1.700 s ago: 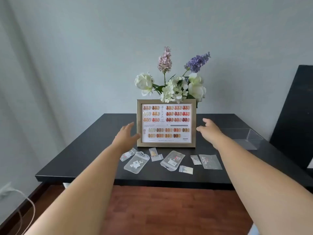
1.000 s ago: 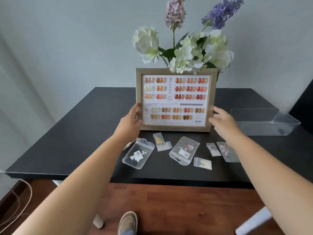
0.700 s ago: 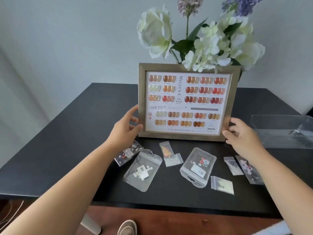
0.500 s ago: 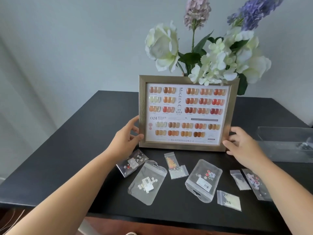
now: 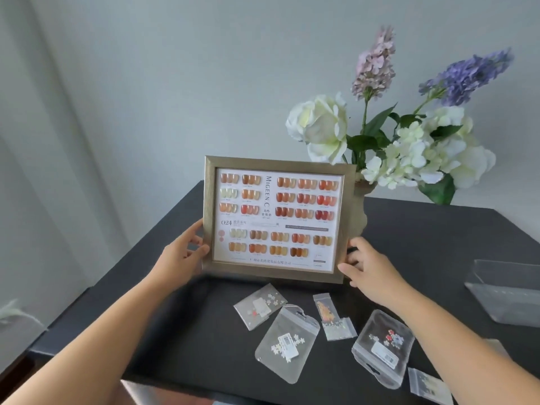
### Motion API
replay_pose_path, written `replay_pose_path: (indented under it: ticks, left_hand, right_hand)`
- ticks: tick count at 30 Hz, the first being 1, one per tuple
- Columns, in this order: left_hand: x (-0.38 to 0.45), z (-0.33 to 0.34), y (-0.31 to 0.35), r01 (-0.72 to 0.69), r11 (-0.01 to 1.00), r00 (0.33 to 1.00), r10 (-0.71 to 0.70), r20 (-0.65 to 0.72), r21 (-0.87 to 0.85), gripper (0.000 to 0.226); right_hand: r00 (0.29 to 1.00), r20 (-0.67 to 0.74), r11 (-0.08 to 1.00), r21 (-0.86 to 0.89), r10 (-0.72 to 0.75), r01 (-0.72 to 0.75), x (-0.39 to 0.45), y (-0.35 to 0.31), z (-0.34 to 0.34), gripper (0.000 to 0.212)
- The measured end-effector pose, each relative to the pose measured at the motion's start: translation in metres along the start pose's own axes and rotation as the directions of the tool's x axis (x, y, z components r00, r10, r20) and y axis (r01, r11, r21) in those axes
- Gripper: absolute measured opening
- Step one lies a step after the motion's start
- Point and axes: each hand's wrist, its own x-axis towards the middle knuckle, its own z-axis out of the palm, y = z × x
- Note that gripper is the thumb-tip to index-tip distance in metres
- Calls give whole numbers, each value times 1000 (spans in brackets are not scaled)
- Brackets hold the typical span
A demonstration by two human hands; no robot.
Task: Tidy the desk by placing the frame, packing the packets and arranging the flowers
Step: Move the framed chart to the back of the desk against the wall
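A gold frame [image 5: 277, 217] showing rows of nail colour samples stands upright, lifted slightly above the black desk [image 5: 409, 235]. My left hand [image 5: 181, 255] grips its lower left edge, my right hand [image 5: 368, 267] its lower right corner. Behind the frame, a beige vase [image 5: 361, 209] holds white, pink and purple flowers [image 5: 409, 153]. Several clear packets [image 5: 285, 343] with small flower pieces lie flat on the desk in front of the frame, under my right forearm.
A clear plastic box [image 5: 508, 290] sits at the desk's right edge. A grey wall rises behind the desk. The desk's front edge [image 5: 175, 378] runs below the packets, its left corner near my left forearm.
Both hands reached the frame, took hold of its lower sides and shifted it left and up off the desk, uncovering the vase. My view moved closer and leftward.
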Motion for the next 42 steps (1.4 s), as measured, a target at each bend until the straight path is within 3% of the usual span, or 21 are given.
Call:
replay_pose_path:
  ticks: [8,18,25,29,36,42]
  left_hand:
    - [19,-44,-25,147,903,984,-176,-34,-404,48]
    - [69,-77,-49,196,911,971,-232,-57,-363,46]
    - [147,-87,-28,236,859,957,-286,-42,-455,39]
    - [199,-88,-21,254,879,952,-302,-59,-403,37]
    - [245,-55,-18,304,881,939,-342,-42,-363,24]
    - [270,-43,-16,256,898,952,-299,-71,-358,21]
  right_hand:
    - [994,74,996,40,-85,82,37,-50,41,38]
    - [992,99,983,170,-82,64,111,-85,66,39]
    - [995,55,948,312,-77,56,180,-104,54,26]
    - [998,17,936,350,-58,48,225,-114,49,26]
    - [999,-10,953,301,35,-30,274,-101,60,36]
    - [995,-58,940,336,80,-56,298,-92,66,44]
